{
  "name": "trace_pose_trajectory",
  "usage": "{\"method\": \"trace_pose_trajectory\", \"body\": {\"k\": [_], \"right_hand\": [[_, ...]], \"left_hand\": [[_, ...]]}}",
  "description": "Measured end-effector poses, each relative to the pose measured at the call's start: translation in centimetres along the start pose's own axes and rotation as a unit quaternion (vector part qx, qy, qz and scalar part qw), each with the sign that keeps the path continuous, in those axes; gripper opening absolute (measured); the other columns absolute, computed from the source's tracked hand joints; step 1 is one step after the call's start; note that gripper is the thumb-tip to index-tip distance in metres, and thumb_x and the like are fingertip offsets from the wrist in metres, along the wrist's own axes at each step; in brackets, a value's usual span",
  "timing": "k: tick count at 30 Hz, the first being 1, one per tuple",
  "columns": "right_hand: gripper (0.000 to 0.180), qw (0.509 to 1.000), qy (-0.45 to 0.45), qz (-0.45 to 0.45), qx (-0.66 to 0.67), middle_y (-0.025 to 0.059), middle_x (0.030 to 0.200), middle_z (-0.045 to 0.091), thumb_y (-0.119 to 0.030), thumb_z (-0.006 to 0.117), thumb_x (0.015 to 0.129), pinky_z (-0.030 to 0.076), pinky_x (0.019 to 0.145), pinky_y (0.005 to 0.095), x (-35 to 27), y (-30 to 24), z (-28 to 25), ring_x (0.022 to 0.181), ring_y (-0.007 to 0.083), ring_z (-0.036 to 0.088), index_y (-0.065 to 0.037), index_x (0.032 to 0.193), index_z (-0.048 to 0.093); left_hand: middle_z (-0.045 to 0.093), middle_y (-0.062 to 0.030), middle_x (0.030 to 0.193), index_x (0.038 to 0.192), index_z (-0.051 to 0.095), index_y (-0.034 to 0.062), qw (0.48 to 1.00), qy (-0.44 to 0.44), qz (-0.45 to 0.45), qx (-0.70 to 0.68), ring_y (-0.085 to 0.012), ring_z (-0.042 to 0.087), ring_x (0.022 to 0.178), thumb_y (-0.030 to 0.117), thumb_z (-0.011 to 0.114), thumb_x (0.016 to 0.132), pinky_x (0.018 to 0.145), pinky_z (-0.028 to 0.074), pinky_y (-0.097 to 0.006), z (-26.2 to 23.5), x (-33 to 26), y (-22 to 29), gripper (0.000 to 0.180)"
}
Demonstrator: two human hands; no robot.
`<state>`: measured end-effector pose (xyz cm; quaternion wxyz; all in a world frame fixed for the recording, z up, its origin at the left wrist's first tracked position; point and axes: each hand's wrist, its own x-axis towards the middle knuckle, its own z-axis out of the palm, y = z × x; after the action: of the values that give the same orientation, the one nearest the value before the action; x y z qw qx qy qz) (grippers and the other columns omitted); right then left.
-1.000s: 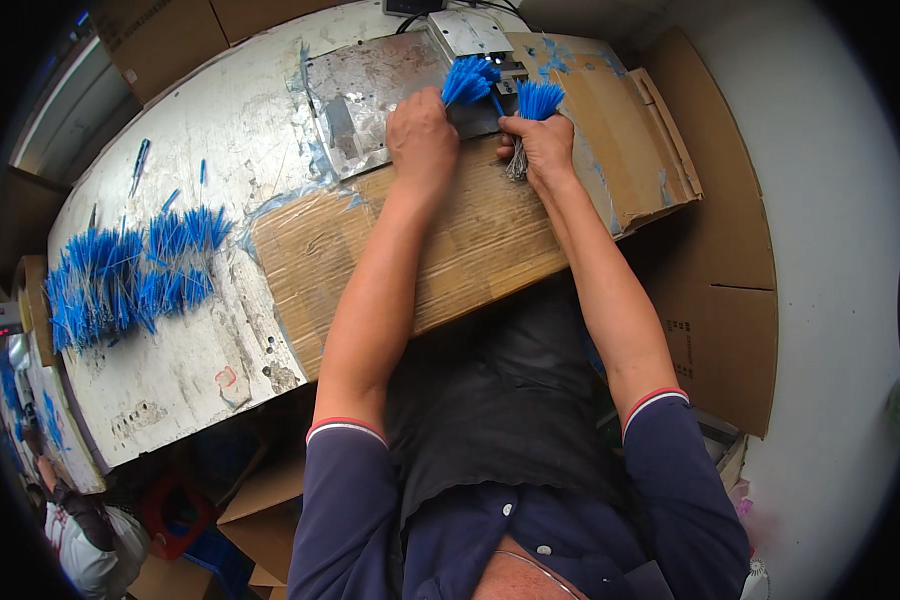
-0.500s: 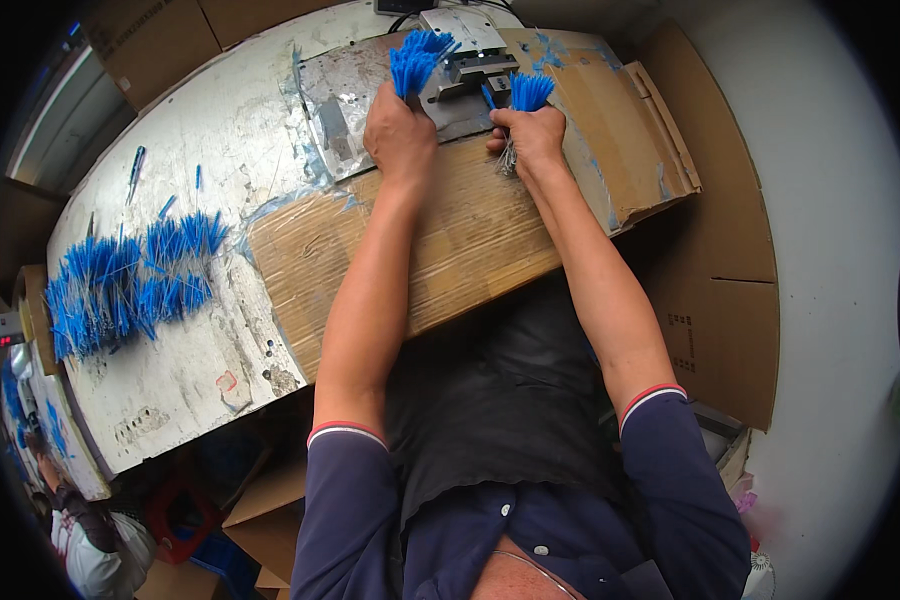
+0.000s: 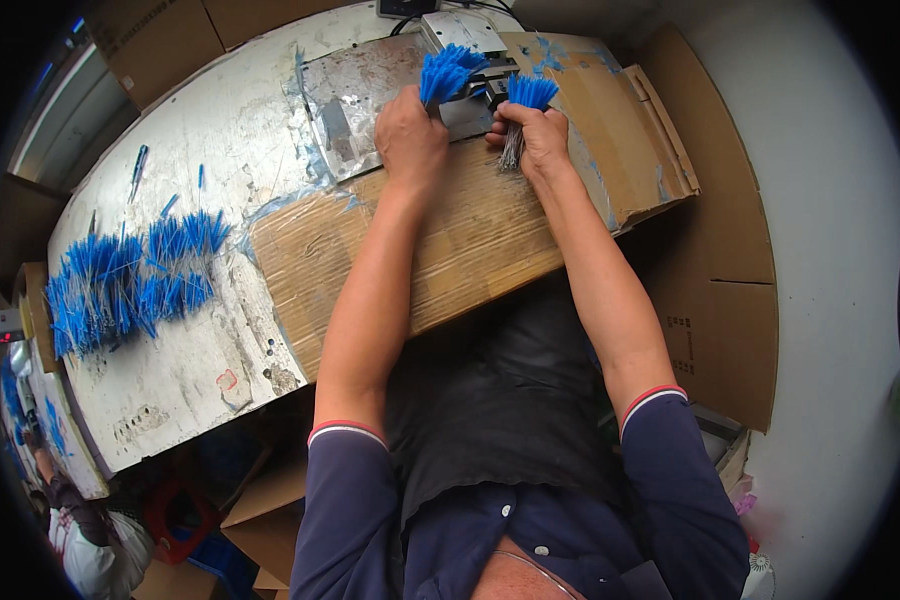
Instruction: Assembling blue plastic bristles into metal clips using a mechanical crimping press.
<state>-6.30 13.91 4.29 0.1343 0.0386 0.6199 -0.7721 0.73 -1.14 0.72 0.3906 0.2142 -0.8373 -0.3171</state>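
My left hand (image 3: 412,135) is closed round a thick bundle of thin blue-ended wires (image 3: 448,72), blue ends up. Close to its right, my right hand (image 3: 540,135) grips a smaller bundle of the same wires (image 3: 532,93), with bare silvery ends (image 3: 511,150) hanging below the fingers. Just beyond the two bundles is a small metal fixture (image 3: 497,88) on a metal plate (image 3: 360,85), partly hidden by the wires. What the left fingertips do is hidden behind the back of that hand.
Rows of blue-ended wires (image 3: 100,285) lie at the left of the worn white table (image 3: 240,130), near a pen-like tool (image 3: 138,170). Flat cardboard (image 3: 340,255) covers the near edge; more cardboard (image 3: 625,130) is at right. Another person's arm (image 3: 45,465) shows at far left.
My left hand and its bundle have moved right, closer to the right hand, and slightly down. The right hand has barely shifted; more silvery ends show below it.
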Motion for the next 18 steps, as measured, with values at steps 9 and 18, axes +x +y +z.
{"method": "trace_pose_trajectory", "body": {"k": [9, 18], "right_hand": [[0.013, 0.999, -0.015, -0.017, 0.027, 0.0146, 0.077, 0.068, 0.005, 0.075, 0.077, 0.062, 0.051, 0.0342, -0.61, -0.15, -0.35, 0.060, 0.0219, 0.068, 0.007, 0.087, 0.068], [0.015, 0.999, -0.018, 0.027, 0.011, 0.0140, 0.076, 0.067, 0.006, 0.078, 0.077, 0.062, 0.050, 0.0340, -0.67, -0.55, -0.71, 0.059, 0.0216, 0.067, 0.008, 0.084, 0.066]], "left_hand": [[0.069, -0.0203, 0.084, 0.094, 0.066, 0.0066, 0.999, -0.032, 0.004, -0.004, -0.0414, 0.066, 0.082, 0.016, 0.063, 0.089, 0.074, 0.049, -0.053, -0.28, -0.07, 0.39, 0.012], [0.068, -0.0184, 0.085, 0.091, 0.064, 0.0056, 0.994, -0.048, 0.081, 0.053, -0.0391, 0.065, 0.084, 0.008, 0.062, 0.083, 0.075, 0.050, -0.052, -0.23, -0.23, 0.37, 0.009]]}}
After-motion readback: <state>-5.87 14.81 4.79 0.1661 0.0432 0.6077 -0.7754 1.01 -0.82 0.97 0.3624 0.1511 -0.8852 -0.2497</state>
